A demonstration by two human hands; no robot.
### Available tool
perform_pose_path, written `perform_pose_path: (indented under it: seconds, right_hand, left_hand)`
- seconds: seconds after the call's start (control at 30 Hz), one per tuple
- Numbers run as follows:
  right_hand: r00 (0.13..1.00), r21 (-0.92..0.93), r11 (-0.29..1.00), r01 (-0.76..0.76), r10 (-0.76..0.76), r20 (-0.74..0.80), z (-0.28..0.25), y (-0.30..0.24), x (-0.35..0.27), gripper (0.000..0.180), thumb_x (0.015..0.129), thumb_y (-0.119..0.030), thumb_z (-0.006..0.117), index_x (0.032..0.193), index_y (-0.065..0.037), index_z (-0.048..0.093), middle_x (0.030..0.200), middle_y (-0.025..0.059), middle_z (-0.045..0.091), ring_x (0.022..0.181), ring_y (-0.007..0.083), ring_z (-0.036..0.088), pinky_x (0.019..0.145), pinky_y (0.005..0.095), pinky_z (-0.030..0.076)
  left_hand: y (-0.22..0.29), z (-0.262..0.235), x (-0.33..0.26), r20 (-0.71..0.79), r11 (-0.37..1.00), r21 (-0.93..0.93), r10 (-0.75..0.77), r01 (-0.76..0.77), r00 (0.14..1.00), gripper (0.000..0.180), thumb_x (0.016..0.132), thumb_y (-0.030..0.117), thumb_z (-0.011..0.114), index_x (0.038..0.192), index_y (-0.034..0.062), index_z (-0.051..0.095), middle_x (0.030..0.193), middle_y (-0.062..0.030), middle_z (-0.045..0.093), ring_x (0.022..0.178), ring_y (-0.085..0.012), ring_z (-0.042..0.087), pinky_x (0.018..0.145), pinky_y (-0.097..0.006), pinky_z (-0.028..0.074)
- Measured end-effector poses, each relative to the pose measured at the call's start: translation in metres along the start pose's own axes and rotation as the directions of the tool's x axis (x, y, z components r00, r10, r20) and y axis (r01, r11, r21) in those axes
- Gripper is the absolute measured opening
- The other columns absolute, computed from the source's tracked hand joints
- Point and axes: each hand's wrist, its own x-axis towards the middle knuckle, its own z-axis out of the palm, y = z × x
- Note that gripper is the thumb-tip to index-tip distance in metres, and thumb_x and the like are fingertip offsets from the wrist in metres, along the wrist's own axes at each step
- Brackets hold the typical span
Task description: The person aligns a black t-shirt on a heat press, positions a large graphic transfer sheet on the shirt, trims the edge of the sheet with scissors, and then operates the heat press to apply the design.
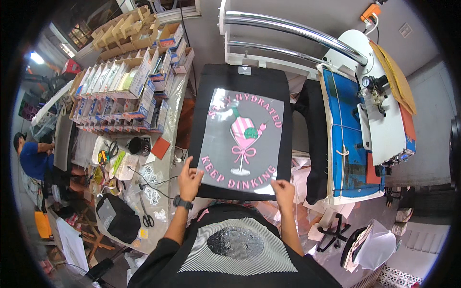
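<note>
A black T-shirt (242, 79) lies flat on the press platen in front of me. On it rests a clear transfer film (242, 139) bearing a pink and green drink design ringed by pink lettering. My left hand (190, 178) pinches the film's near left corner, a dark watch on that wrist. At the film's near right edge, my right hand (283, 188) holds the sheet between thumb and fingers.
The heat press head (379, 105) with a blue pad is swung open to the right, another black garment (317, 144) hanging beside it. A cluttered table (158, 192) on the left carries boxes (125, 86), tape, cables and scissors (147, 217). A person in blue (33, 158) is at far left.
</note>
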Motion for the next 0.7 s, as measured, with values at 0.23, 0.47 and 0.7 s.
perform_pose_path:
  seconds: [0.23,0.47,0.7]
  right_hand:
    - [0.972,0.115,0.967,-0.226,0.217,0.086,-0.005,-0.030,0.024,0.025,0.086,-0.021,0.072,0.080,0.004,0.069,0.063,0.0032,0.062,0.048,0.0071,0.050,0.048,0.0244,0.039]
    - [0.957,0.170,0.948,-0.270,0.243,0.161,-0.006,-0.018,0.009,0.019,0.088,-0.014,0.065,0.079,0.002,0.067,0.066,0.0064,0.067,0.043,0.0067,0.052,0.038,0.0222,0.036]
    - [0.957,0.221,0.935,-0.279,0.252,0.143,-0.002,-0.017,0.024,0.018,0.089,-0.015,0.066,0.081,0.001,0.065,0.065,0.0057,0.064,0.040,0.0064,0.049,0.035,0.0212,0.031]
  left_hand:
    - [0.001,0.016,0.011,-0.029,0.998,-0.069,-0.003,0.001,1.000,0.067,0.084,0.003,0.071,0.142,0.0011,0.039,0.085,-0.0086,0.066,0.067,-0.0091,0.063,0.055,-0.022,0.051]
    - [-0.021,0.010,-0.007,-0.047,0.989,-0.138,-0.055,0.048,0.997,0.060,0.087,0.003,0.068,0.140,-0.0014,0.039,0.089,-0.0115,0.068,0.070,-0.0148,0.067,0.059,-0.024,0.054]
    - [-0.017,0.013,0.006,-0.147,0.974,-0.215,-0.098,0.065,0.984,0.050,0.086,0.000,0.066,0.131,-0.0034,0.046,0.084,-0.0098,0.068,0.068,-0.0143,0.067,0.058,-0.023,0.053]
